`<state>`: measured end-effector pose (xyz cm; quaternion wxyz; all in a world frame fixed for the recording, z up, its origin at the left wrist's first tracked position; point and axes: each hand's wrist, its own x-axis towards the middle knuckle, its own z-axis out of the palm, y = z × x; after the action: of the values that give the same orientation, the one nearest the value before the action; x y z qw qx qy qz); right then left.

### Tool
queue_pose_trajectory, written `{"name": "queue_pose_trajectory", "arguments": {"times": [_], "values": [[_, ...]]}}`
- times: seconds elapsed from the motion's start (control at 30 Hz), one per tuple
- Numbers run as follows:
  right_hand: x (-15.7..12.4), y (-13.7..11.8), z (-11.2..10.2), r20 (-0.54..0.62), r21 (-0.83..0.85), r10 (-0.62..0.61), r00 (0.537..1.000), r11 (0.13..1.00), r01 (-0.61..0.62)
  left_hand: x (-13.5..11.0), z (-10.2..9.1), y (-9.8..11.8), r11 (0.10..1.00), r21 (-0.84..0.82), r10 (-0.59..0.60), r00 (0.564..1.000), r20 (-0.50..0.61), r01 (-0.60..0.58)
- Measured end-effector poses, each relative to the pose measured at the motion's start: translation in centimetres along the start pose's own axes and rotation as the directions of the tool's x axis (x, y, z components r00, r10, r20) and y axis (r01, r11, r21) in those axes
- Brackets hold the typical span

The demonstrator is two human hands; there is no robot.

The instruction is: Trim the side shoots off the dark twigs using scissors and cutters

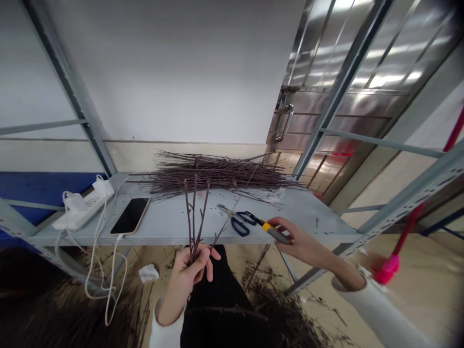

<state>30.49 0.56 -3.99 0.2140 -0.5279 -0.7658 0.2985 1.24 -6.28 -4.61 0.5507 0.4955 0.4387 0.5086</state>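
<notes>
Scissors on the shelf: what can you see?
The scissors lie flat on the grey metal shelf, steel blades apparently closed and pointing left, black loop handles to the right. The loops sit beside a yellow-and-grey handled tool in the right hand; whether they touch is unclear.

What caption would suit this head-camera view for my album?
Left hand holds bare twigs as right hand grips a yellow-handled tool near black-handled scissors.

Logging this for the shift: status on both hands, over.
Left hand gripping forked bare twigs. Right hand on yellow-and-grey handled tool. Black-handled scissors lying on metal shelf just beyond it.
</notes>
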Motion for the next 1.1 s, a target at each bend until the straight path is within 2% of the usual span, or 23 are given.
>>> {"name": "queue_pose_trajectory", "arguments": {"times": [0.1,0.23,0.5,0.8,0.93,1.1], "values": [[-1.2,-3.6,0.3,0.054,0.079,-0.089,0.995,0.993,0.084,-0.1,0.1,0.1,1.000,0.002,0.001,1.000,0.007,-0.001],[-2.0,-5.8,0.6,0.120,0.183,-0.084,0.989,0.981,0.061,-0.2,0.3,0.3,1.000,0.012,0.005,1.000,0.006,-0.005],[-2.4,-6.1,0.9,0.145,0.232,-0.140,0.979,0.967,0.104,-0.3,0.5,0.5,0.999,0.034,-0.015,1.000,0.009,0.015],[-2.2,-6.6,0.8,0.135,0.230,-0.123,0.983,0.969,0.090,-0.4,0.9,0.6,0.996,0.082,-0.030,0.997,0.076,0.024],[-1.9,-7.0,0.8,0.147,0.237,-0.164,0.975,0.963,0.127,-0.4,0.8,0.7,0.995,0.089,-0.057,0.993,0.107,0.048],[-1.8,-7.0,1.3,0.085,0.228,-0.186,0.979,0.960,0.162,-0.4,0.8,0.7,0.993,0.100,-0.082,0.986,0.148,0.067]]}}
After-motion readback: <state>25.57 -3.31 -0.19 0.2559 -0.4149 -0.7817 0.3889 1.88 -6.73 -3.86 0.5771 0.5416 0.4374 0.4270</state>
